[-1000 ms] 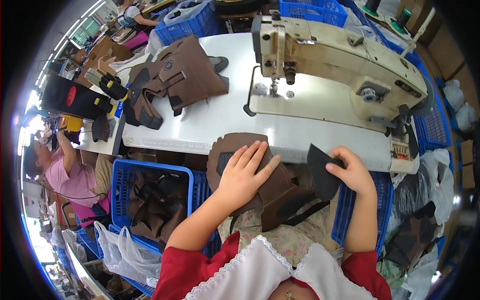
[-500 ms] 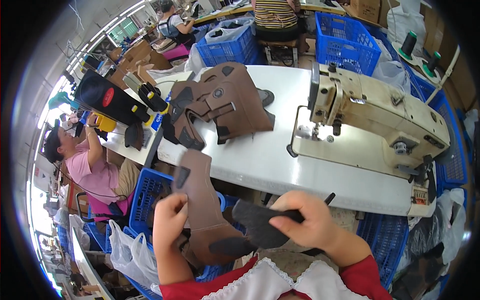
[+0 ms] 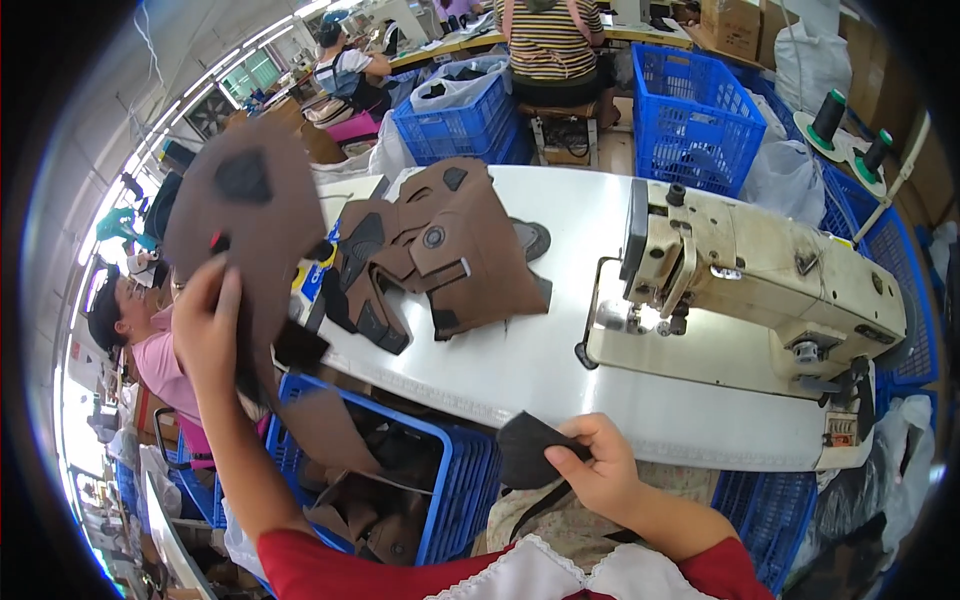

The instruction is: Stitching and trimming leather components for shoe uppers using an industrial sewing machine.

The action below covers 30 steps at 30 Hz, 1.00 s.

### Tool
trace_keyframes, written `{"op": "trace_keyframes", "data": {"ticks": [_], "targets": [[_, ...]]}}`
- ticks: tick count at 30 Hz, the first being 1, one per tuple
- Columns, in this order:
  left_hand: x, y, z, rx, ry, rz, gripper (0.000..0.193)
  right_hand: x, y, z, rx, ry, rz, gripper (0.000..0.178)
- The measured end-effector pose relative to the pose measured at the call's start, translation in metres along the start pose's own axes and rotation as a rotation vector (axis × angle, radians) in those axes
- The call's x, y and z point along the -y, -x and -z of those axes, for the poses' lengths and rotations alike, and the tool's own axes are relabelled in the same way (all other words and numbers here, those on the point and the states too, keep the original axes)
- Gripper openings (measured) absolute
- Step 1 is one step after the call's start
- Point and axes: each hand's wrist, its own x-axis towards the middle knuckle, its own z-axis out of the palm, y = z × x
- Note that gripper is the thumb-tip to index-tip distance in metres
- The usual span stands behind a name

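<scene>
Dark, nearly black material shows in the small cut piece (image 3: 527,447) pinched between thumb and fingers of the right hand (image 3: 598,470), held low, just short of the near edge of the white tabletop (image 3: 560,355). To that hand's left and below it sits a blue crate (image 3: 455,490) with more brown cut pieces lying inside. Further left, the left hand (image 3: 207,325) is raised and closed on a large brown panel (image 3: 250,215) that stands nearly upright above it, with a dark triangular patch near its top and a brown flap hanging down below the hand over the crate. Beyond the right hand and a little to its right, a cream sewing machine (image 3: 745,290) stands on the tabletop. Beyond and left of that hand, a stack of brown pieces (image 3: 445,255) lies flat on the tabletop, well apart from both hands. Past the left hand, a person in a pink top (image 3: 150,355) sits at the left edge. Farthest off, beyond the tabletop, stand blue baskets (image 3: 695,105) and a seated person in a striped shirt (image 3: 555,35).
</scene>
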Motion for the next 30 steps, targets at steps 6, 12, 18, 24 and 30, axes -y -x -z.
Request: {"op": "trace_keyframes", "data": {"ticks": [6,12,18,24,30], "targets": [[0.046,-0.154,-0.191,0.293,-0.483,-0.286,0.038,-0.021,0.013,0.026,0.02,0.082,-0.218,0.025],[0.115,-0.117,-0.338,0.535,-0.538,-0.498,0.037,-0.023,0.032,0.053,-0.266,0.186,-0.327,0.025],[0.032,-0.104,-0.345,0.561,0.345,-0.247,0.037,-0.016,0.047,0.111,-0.524,0.492,-0.333,0.022],[-0.054,-0.048,-0.332,0.699,-0.096,-0.849,0.032,0.008,0.062,0.211,-0.808,0.946,-0.284,0.032],[-0.054,-0.066,-0.314,0.424,-0.05,-0.886,0.042,0.015,0.1,0.246,-0.886,1.593,0.141,0.025]]}}
